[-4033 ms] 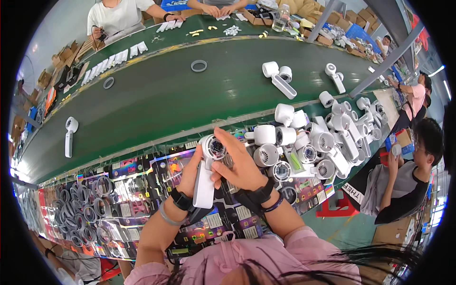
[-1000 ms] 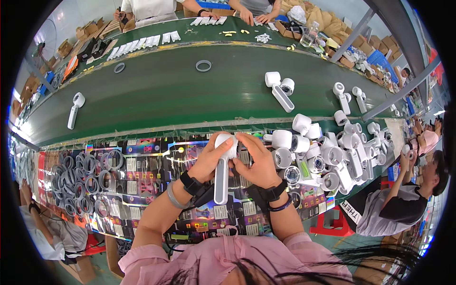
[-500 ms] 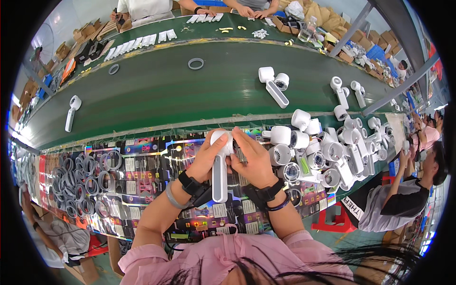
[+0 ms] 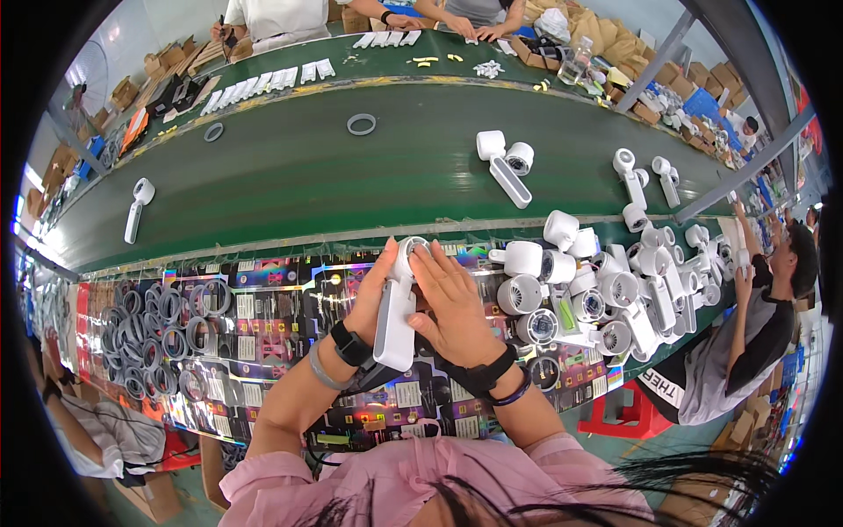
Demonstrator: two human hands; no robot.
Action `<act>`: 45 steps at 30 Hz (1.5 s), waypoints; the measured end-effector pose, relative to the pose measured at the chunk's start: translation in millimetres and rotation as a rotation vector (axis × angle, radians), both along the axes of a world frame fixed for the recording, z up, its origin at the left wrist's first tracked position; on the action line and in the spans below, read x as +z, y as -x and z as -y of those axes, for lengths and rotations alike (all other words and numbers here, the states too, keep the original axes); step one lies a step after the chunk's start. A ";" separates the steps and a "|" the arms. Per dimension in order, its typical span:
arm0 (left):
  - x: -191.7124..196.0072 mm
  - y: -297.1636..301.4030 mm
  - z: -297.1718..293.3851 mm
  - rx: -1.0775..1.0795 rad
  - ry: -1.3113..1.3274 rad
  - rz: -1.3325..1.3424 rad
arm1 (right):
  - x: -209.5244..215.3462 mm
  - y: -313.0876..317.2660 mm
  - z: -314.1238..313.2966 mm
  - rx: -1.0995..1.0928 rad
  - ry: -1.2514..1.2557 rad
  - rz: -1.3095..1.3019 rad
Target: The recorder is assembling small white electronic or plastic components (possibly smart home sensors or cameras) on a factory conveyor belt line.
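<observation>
A white handheld fan (image 4: 396, 321) with a round head and a grey strip along its handle is in front of me, its handle pointing toward my chest. My left hand (image 4: 370, 297) wraps its left side, the fingers partly hidden behind it. Across the round head and its rim lie the stretched fingers of my right hand (image 4: 455, 303), its thumb beside the handle. To the right is a pile of similar white fans (image 4: 617, 285), touching one another. Grey rings (image 4: 167, 307) are heaped on the left of the shiny printed table covering (image 4: 272, 329).
Beyond the table runs a green conveyor belt (image 4: 290, 176), carrying several white fans and two grey rings, one a nearer ring (image 4: 361, 125). White parts (image 4: 250, 90) line its far side, where people work. A seated person (image 4: 742, 325) is at the right, by a red stool (image 4: 622, 411).
The fan has tilted and rolled, so its handle shows more of its side and the head's round rim faces up. My right hand has flattened over the head.
</observation>
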State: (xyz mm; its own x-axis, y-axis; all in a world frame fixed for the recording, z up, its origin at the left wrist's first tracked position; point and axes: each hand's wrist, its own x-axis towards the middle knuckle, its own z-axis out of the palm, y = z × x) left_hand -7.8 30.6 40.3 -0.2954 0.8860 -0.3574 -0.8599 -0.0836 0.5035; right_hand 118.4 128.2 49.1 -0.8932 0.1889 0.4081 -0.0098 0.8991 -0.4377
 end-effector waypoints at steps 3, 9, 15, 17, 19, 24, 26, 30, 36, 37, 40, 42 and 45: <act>1.0 2.2 1.3 -0.005 0.006 -0.056 | -0.1 0.7 -0.9 0.052 0.086 -0.008; -12.8 9.9 3.3 -0.062 0.000 -0.129 | -4.4 -0.6 -3.3 0.097 0.125 -0.034; -8.4 22.5 7.0 -0.182 -0.079 -0.157 | -7.3 2.4 -7.9 0.129 0.258 -0.033; -11.1 19.6 3.8 -0.143 -0.046 -0.240 | -9.2 2.9 -16.3 0.200 0.326 -0.090; -9.7 22.2 1.9 -0.123 -0.066 -0.263 | -5.9 2.3 -14.2 0.172 0.351 -0.140; 0.8 23.6 5.4 -0.010 -0.012 -0.269 | -6.3 -2.3 -9.8 -0.023 0.373 -0.182; 5.1 33.6 7.6 0.005 0.001 -0.395 | -13.4 -0.8 -8.9 -0.087 0.364 -0.197; 17.3 60.5 6.8 0.051 0.125 -0.405 | -36.5 3.4 -19.2 -0.141 0.357 -0.118; 10.4 134.6 -9.8 0.056 0.264 -0.710 | -43.6 6.6 -19.2 -0.130 0.253 -0.119; 8.8 145.9 -15.2 0.069 0.298 -0.683 | -44.7 6.6 -19.8 -0.130 0.274 -0.123; -7.4 196.0 -24.3 0.143 0.351 -0.684 | -46.7 4.6 -20.1 -0.124 0.251 -0.117; -19.8 230.1 -26.2 0.216 0.404 -0.681 | -43.8 5.6 -18.9 -0.125 0.213 -0.154; -42.4 269.0 -17.9 0.233 0.515 -0.747 | -44.4 2.3 -15.9 -0.119 0.196 -0.075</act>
State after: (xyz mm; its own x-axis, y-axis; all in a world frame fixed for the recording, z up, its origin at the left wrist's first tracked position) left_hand -276.7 48.5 -2.0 -0.7570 0.5608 -0.3354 -0.2881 0.1743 0.9416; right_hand 116.1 144.1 4.6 -0.8286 0.3733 0.4172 0.0521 0.7935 -0.6064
